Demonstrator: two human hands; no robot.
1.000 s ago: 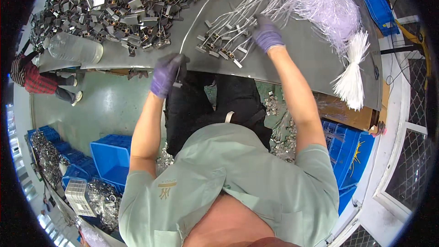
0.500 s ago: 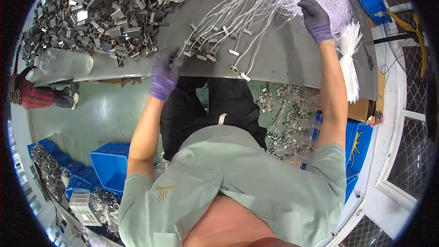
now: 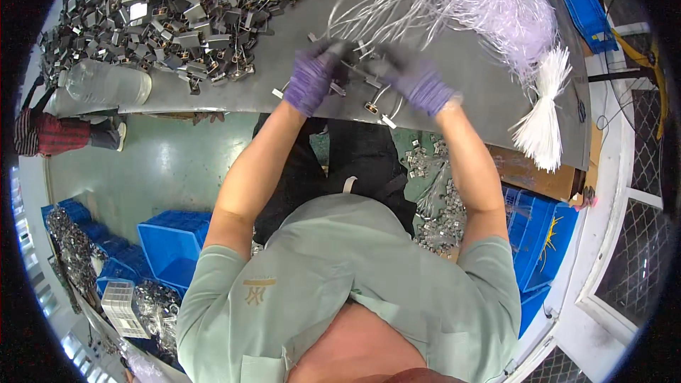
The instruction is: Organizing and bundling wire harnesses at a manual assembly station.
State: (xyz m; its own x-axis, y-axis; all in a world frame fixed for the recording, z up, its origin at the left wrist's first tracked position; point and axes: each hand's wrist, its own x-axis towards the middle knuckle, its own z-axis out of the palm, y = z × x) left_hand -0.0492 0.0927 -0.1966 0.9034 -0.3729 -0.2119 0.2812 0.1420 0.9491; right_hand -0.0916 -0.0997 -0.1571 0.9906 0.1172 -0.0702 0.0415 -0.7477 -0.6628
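Note:
My left hand [image 3: 313, 79], in a purple glove with dark fingertips, is closed over the near part of the grey table, fingers slightly blurred. A white cable [image 3: 333, 20] curves up in a smeared loop from its fingertips. Opposite it, my right hand [image 3: 418, 84], gloved alike, reaches in from the right; motion blurs its fingers, so their hold cannot be made out. Between and below the hands lie several small connectors, among them a metal-cased one [image 3: 371, 108] and a white one [image 3: 388, 121]. Their white cables run back to a large clear, purplish bundle [image 3: 489, 7].
A heap of grey connector parts [image 3: 170, 21] covers the table's far left, beside a clear plastic bottle [image 3: 106, 83]. A tied white cable bunch [image 3: 546, 113] hangs over the right edge. Blue crates [image 3: 170, 248] stand on the floor. Another person [image 3: 60, 135] is at far left.
My right hand has swept left and nearer from the clear bundle to the connectors. My left hand has moved right to them. The white cable bunch has spread at its lower end.

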